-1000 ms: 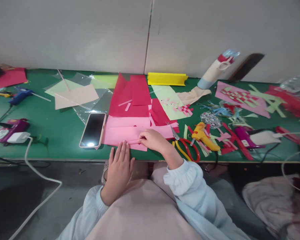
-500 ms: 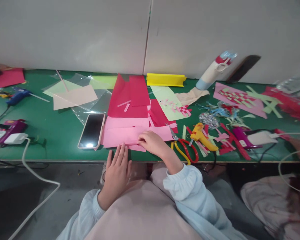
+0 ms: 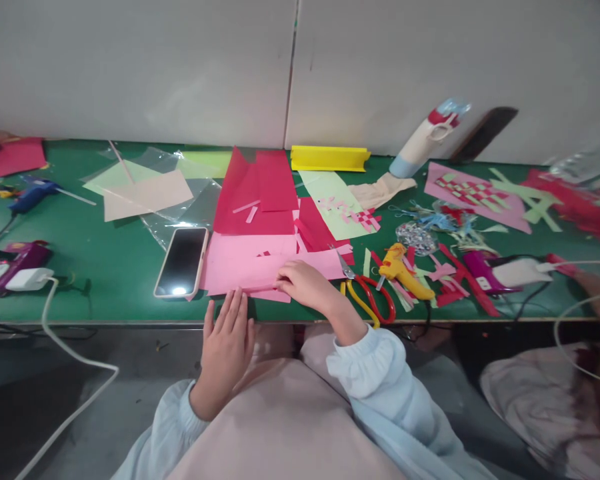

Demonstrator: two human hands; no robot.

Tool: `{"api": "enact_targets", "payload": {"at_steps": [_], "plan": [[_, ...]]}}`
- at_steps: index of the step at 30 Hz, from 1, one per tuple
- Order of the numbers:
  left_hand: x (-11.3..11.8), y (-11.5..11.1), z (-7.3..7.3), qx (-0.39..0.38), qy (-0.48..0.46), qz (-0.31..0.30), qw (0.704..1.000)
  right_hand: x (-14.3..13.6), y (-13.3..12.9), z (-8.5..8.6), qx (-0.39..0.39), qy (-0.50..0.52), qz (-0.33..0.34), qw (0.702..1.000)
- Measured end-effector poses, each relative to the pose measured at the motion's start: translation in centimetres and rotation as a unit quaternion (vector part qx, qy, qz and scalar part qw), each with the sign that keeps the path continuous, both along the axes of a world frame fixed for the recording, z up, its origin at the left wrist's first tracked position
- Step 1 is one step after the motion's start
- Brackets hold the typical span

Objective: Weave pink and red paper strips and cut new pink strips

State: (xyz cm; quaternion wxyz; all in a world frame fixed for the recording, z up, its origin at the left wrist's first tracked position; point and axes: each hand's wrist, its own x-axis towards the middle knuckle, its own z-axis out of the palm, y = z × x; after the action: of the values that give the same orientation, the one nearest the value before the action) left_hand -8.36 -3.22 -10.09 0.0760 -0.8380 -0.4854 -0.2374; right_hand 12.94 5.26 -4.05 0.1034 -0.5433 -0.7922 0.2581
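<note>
Pink paper [image 3: 260, 270] lies near the bench's front edge, with a narrow fold or strip along its near side. My left hand [image 3: 227, 340] is open, its fingertips resting on the paper's near edge. My right hand [image 3: 303, 283] is closed in a pinch at that narrow folded edge, to the right of my left hand. Red paper [image 3: 237, 200] lies just behind the pink paper, with small pink strips on top. Scissors [image 3: 363, 293] with red and yellow handles lie to the right of my right hand. A phone [image 3: 183, 262] lies left of the pink paper.
A yellow glue gun [image 3: 403, 270] lies among paper scraps on the right. Behind stand a yellow holder [image 3: 330, 159] and a bottle [image 3: 425, 140]. Purple power sockets [image 3: 13, 267] sit at the left. Another person's arm [image 3: 597, 293] shows at the far right.
My left hand has slid slightly left along the near edge of the pink paper. My right hand keeps its pinch in nearly the same place.
</note>
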Motion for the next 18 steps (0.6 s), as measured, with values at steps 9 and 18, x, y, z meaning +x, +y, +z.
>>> {"api": "enact_targets", "payload": {"at_steps": [9, 18], "plan": [[0.25, 0.62, 0.16, -0.018, 0.028, 0.012, 0.999, -0.49, -0.03, 0.54, -0.002, -0.031, -0.004, 1.000], [0.45, 0.52, 0.08, -0.037, 0.042, 0.021, 0.998, -0.89, -0.51, 0.55, 0.001, -0.053, -0.015, 0.998]]}}
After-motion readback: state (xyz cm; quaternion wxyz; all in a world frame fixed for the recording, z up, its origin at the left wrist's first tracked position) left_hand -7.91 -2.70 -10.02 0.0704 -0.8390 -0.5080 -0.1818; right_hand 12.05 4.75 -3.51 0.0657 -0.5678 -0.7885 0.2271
